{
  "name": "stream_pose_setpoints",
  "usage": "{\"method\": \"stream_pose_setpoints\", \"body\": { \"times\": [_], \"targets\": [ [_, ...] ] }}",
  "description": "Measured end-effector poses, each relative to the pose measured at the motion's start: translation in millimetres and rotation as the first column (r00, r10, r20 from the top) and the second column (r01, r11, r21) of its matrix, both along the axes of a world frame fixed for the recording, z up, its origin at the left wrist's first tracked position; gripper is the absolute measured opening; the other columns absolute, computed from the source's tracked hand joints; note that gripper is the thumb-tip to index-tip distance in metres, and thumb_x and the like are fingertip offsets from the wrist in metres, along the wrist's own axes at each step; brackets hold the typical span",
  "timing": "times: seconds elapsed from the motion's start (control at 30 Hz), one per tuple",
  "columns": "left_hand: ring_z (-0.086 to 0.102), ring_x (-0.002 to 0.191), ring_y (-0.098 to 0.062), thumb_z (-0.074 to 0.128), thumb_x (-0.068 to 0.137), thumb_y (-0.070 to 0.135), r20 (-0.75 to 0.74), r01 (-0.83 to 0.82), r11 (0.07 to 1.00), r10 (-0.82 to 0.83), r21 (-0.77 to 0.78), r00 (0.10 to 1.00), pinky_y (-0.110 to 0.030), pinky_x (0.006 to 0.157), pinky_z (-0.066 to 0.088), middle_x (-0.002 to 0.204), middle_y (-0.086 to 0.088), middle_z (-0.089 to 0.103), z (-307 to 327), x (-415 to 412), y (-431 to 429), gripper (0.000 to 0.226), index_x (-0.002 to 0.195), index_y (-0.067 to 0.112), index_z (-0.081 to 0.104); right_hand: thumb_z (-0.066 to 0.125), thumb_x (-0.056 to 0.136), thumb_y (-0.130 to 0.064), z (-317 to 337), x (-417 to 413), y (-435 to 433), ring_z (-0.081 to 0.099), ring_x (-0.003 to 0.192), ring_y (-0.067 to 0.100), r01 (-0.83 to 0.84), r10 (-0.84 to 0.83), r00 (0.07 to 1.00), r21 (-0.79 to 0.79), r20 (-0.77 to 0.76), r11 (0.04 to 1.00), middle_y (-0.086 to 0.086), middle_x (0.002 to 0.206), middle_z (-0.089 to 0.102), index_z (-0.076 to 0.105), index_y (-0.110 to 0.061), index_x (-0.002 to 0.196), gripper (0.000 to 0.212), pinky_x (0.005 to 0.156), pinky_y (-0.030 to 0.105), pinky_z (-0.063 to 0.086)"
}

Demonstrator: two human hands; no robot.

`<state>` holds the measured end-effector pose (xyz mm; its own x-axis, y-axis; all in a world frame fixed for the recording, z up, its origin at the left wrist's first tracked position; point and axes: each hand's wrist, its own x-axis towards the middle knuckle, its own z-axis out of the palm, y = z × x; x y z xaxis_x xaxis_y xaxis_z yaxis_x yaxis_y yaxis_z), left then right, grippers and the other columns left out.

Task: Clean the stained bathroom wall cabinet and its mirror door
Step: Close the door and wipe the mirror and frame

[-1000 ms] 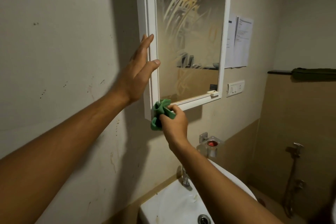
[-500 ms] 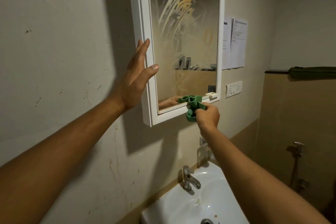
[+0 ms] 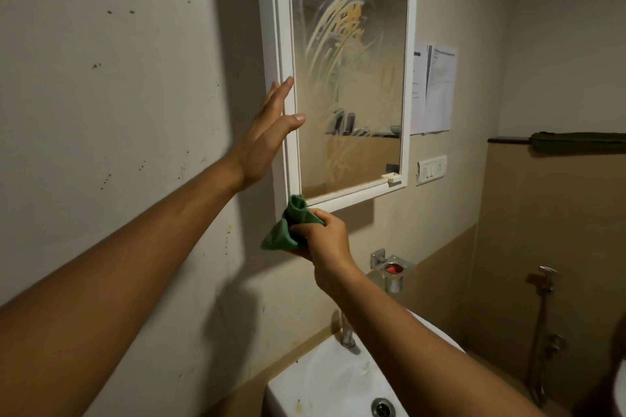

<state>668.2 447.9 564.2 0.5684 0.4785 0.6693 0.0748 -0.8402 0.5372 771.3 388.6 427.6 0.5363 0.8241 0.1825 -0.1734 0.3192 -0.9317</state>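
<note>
The white-framed wall cabinet (image 3: 277, 44) hangs on the left wall, its mirror door (image 3: 352, 85) fogged with smeared streaks. My left hand (image 3: 267, 135) lies flat with straight fingers against the cabinet's left side, thumb over the front frame. My right hand (image 3: 321, 234) grips a bunched green cloth (image 3: 291, 227). The cloth's top touches the frame's lower left corner. A small white handle (image 3: 392, 177) sits at the door's lower right.
Below stands a white washbasin (image 3: 325, 382) with a chrome tap (image 3: 347, 332). A chrome holder (image 3: 393, 271) with something red inside is fixed under the cabinet. Papers (image 3: 437, 88) and a switch plate (image 3: 432, 169) hang to the right; a spray hose (image 3: 542, 315) further right.
My right hand has slid the green cloth back left along the bottom frame, from near the handle to the lower left corner. My left hand has stayed on the cabinet's left side.
</note>
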Motion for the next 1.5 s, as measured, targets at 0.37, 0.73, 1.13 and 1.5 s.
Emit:
{"method": "stream_pose_setpoints", "body": {
  "times": [0.37,0.73,1.13,1.5],
  "targets": [
    [0.012,0.157,-0.011,0.038,0.094,0.069,-0.071,0.033,0.991,-0.042,-0.126,0.997,-0.056,0.126,0.018,0.171,0.015,0.005,-17,-18,6,0.078,0.16,0.049,0.003,0.068,0.089,0.007,16,31,18,0.068,0.095,0.031,0.146,-0.195,0.881,-0.145,-0.43,0.979,0.013,0.102,0.067,0.064,-0.003,0.12,0.033,0.086,0.048,0.062],
    [0.01,0.157,-0.013,0.037,0.09,0.073,-0.099,0.023,0.991,-0.036,-0.134,0.994,-0.058,0.125,0.018,0.171,0.015,0.002,-22,-17,8,0.079,0.158,0.054,0.001,0.06,0.087,0.013,12,0,27,0.067,0.105,0.039,0.027,-0.11,0.797,-0.147,-0.594,0.989,0.018,0.095,0.062,0.057,-0.004,0.09,0.018,0.088,0.05,0.061],
    [0.028,0.15,-0.003,0.032,0.095,0.056,0.044,0.113,0.971,-0.106,-0.213,0.993,-0.041,0.122,0.031,0.168,0.014,0.021,-21,-25,8,0.076,0.163,0.037,0.007,0.064,0.09,-0.001,25,30,-8,0.065,0.094,0.014,0.225,-0.264,0.858,0.138,0.44,0.964,-0.002,0.104,0.067,0.064,-0.024,0.107,0.028,0.082,0.04,0.063],
    [0.022,0.152,-0.001,0.034,0.096,0.055,0.009,0.126,0.973,-0.127,-0.195,0.992,-0.046,0.125,0.025,0.171,0.015,0.012,-31,-25,7,0.076,0.164,0.037,0.005,0.07,0.092,-0.022,-5,21,42,0.06,0.091,0.013,0.326,-0.487,0.466,0.368,0.739,0.871,-0.004,0.106,0.062,0.059,-0.023,0.118,0.028,0.075,0.041,0.059]
  ]
}}
